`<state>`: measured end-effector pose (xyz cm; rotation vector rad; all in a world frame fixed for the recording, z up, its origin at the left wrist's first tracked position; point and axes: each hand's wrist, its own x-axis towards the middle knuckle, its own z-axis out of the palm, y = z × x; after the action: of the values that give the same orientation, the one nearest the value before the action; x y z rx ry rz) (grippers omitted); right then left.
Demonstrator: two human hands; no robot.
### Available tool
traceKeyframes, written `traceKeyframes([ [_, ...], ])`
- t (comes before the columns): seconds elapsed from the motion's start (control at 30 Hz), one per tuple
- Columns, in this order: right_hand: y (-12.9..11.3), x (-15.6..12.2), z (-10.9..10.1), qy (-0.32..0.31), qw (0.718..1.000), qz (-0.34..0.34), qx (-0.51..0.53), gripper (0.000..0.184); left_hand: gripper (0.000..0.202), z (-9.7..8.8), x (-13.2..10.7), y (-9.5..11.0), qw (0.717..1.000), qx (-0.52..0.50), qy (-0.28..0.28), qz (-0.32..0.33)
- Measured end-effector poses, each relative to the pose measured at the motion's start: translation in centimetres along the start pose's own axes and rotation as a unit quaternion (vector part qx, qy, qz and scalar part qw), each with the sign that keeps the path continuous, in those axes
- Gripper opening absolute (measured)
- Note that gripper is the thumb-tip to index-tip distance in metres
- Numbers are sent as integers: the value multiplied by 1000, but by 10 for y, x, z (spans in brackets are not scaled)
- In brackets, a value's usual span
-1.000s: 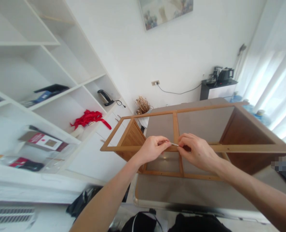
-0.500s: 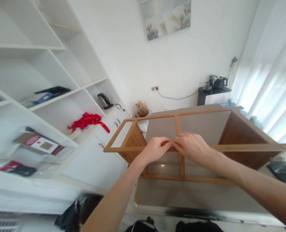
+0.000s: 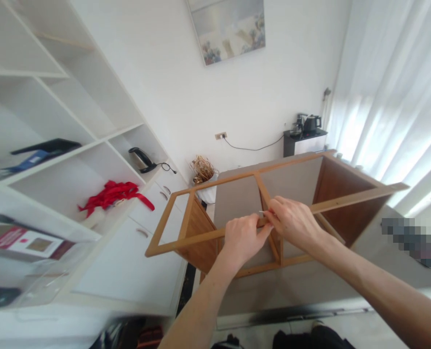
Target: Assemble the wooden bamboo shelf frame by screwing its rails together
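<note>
Head: right hand pinching pale rod.

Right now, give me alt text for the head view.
A person's left hand and right hand meet at the near rail of a wooden frame, a thin pale piece at the right fingertips. Beneath is a grey tabletop; white shelves stand left, a white curtain right.

Gaps through wooden frame, crossbar between
</note>
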<state>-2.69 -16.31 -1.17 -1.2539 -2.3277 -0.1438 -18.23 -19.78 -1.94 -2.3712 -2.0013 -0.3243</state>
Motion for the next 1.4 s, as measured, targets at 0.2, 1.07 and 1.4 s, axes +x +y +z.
traceKeyframes([
  [0.2,0,-2,-1,-15,999,44,1,25,48,2,-5,1,1000,17,14,5],
  [1.07,28,-51,-43,-157,962,-37,219,21,23,-5,0,-4,998,-38,-10,53],
  [1.4,16,-59,49,-23,995,0,102,23,19,-8,7,9,994,-70,-13,82],
])
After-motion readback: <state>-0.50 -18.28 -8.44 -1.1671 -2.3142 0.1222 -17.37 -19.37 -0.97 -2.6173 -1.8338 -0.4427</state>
